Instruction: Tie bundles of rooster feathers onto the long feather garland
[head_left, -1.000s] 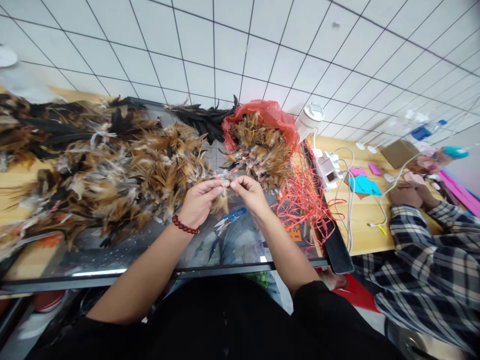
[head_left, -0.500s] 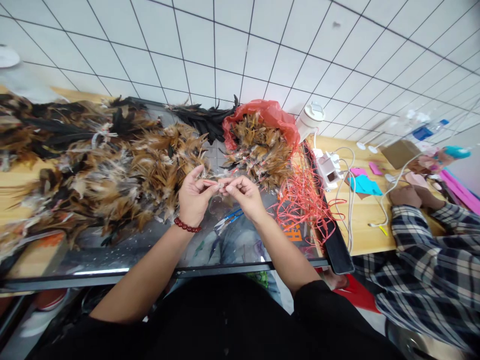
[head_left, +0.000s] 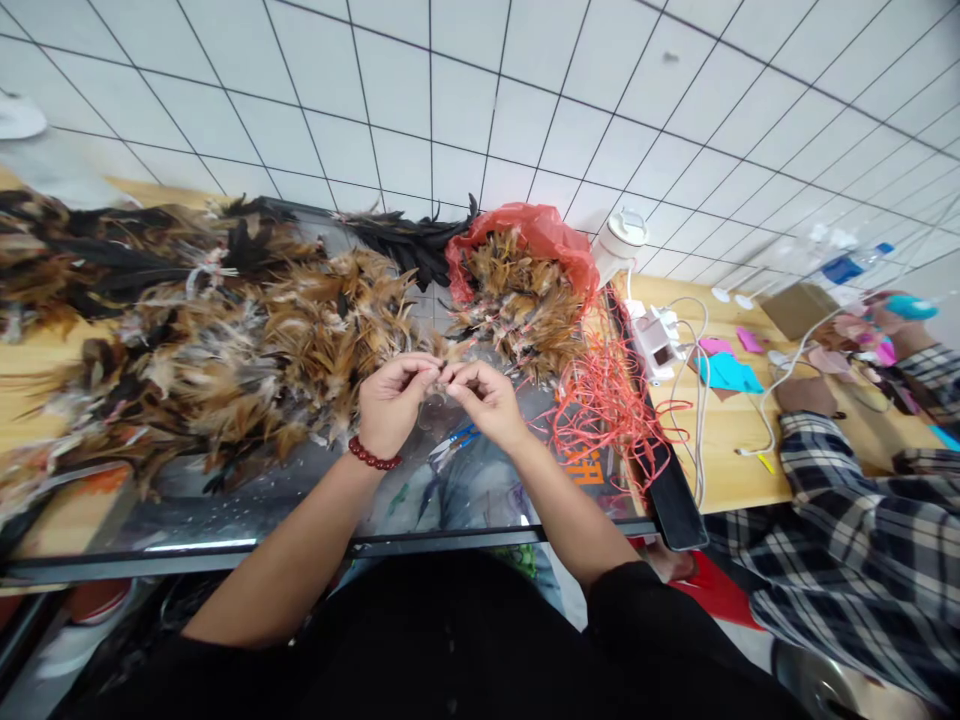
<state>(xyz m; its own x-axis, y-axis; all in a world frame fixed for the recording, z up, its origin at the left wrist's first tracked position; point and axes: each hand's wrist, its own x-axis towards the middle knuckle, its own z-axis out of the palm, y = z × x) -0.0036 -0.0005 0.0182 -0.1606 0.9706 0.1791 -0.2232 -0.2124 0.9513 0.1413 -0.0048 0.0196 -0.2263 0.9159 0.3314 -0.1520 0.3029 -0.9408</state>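
Observation:
My left hand [head_left: 391, 402], with a dark red bead bracelet [head_left: 373, 455] at the wrist, is closed in a pinch on what looks like a small feather bundle [head_left: 454, 350]. Brownish wisps of it show just past the fingertips. My right hand [head_left: 487, 400] meets it there, thumb and fingers pinched together; what they grip is too small to make out. Blue-handled scissors [head_left: 456, 442] lie on the dark tabletop below my hands. A large heap of brown feathers [head_left: 255, 370] spreads to the left. More feathers [head_left: 517, 290] fill a red plastic bag [head_left: 544, 222] beyond my right hand.
Tangled red string [head_left: 607, 415] lies right of my hands, beside a long black tray [head_left: 675, 495]. Behind stand a white lidded cup [head_left: 621, 240] and a white power adapter [head_left: 658, 345] with cables. At far right, a person in a plaid sleeve [head_left: 825, 470] works near blue paper pieces [head_left: 727, 372].
My fingertips have drawn closer together, and the left fingers, stretched apart before, are now curled in. The neighbouring person's far arm has moved away toward the back right.

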